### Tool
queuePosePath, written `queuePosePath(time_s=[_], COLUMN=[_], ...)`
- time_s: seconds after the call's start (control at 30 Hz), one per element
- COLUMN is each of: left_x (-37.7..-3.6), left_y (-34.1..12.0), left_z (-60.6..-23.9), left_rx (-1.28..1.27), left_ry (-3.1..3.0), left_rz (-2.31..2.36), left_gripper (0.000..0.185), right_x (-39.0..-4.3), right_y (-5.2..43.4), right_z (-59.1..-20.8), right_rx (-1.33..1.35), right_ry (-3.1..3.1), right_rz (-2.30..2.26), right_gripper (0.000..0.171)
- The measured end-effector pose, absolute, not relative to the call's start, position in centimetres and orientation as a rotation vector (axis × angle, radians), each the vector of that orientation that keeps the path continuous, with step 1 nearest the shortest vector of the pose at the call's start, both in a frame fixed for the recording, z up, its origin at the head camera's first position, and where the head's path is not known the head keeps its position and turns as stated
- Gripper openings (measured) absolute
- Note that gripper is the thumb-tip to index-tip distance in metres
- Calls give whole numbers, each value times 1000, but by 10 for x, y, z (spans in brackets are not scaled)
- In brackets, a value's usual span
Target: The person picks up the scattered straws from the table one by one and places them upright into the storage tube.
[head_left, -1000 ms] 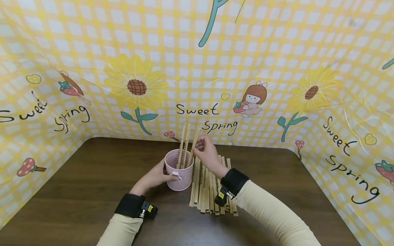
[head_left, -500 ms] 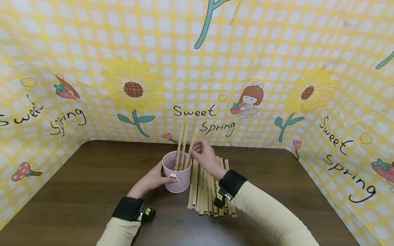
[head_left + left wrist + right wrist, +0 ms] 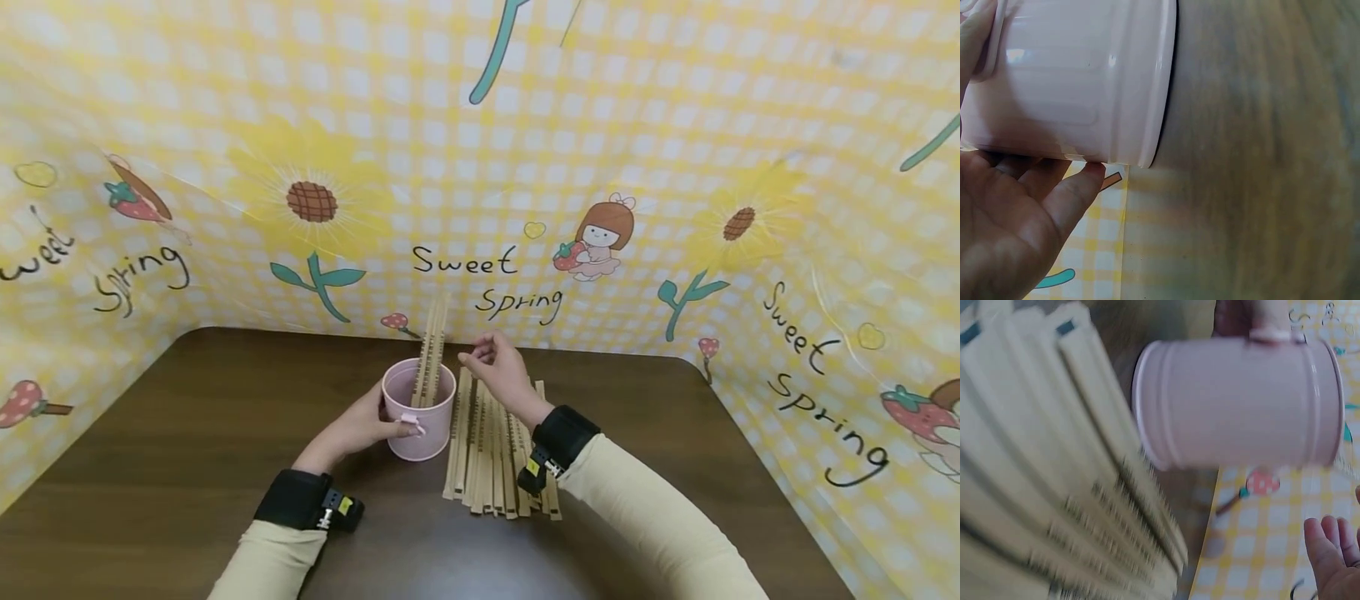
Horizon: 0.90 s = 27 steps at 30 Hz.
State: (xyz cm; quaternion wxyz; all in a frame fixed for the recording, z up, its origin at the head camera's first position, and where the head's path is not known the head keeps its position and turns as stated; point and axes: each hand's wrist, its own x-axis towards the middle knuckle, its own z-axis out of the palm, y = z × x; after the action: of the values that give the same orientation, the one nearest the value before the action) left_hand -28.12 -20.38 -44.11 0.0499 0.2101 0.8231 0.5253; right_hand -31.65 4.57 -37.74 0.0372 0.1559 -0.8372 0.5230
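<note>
A pink metal bucket (image 3: 426, 433) stands upright on the table. My left hand (image 3: 354, 429) grips its left side, thumb at the front by the handle lug and fingers around the back, as the bucket wall (image 3: 1072, 75) in the left wrist view also shows. Inside lean several paper-wrapped chopsticks (image 3: 429, 358), their tops well above the rim. My right hand (image 3: 501, 375) hovers right of the rim with loosely bent fingers and nothing between them. Under its wrist lies a fanned row of wrapped chopsticks (image 3: 487, 471), large and blurred in the right wrist view.
Brown wood-grain table (image 3: 187, 450) all around. A yellow checked cloth (image 3: 465, 192) with printed flowers rises along the back and both sides. The chopstick row lies close to the bucket's right side.
The right hand has let go of a chopstick, which now leans among the others in the bucket; the fingers have drawn slightly away from the rim. The left hand keeps its grip.
</note>
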Motion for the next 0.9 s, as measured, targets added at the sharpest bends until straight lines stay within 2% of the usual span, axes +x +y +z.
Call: queuePosePath(time_s=[0.23, 0.4, 0.57, 0.63, 0.7, 0.8, 0.9], left_x=[-279, -282, -284, -284, -283, -282, -280], left_y=[-214, -202, -199, -200, -201, -201, -202], left_z=[-434, -437, -437, -437, -436, -436, -437], left_rx=[618, 642, 624, 608, 598, 594, 579], left_ry=[2539, 2511, 2503, 2499, 2497, 2510, 2524], left_rz=[1570, 1584, 1590, 1591, 1590, 1575, 1567], left_gripper=[94, 93, 96, 98, 99, 97, 96], right_x=[-341, -349, -352, -353, -352, -348, -345], right_y=[84, 128, 147, 149, 149, 150, 150], right_z=[-382, -389, -394, -395, -397, -402, -409], right_rx=[313, 197, 133, 102, 100, 135, 164], right_ry=[-2687, -2843, -2990, -3038, -3079, -3131, -3165], right_rz=[1684, 1510, 1278, 1228, 1202, 1194, 1204], right_gripper=[32, 32, 34, 25, 8, 39, 53])
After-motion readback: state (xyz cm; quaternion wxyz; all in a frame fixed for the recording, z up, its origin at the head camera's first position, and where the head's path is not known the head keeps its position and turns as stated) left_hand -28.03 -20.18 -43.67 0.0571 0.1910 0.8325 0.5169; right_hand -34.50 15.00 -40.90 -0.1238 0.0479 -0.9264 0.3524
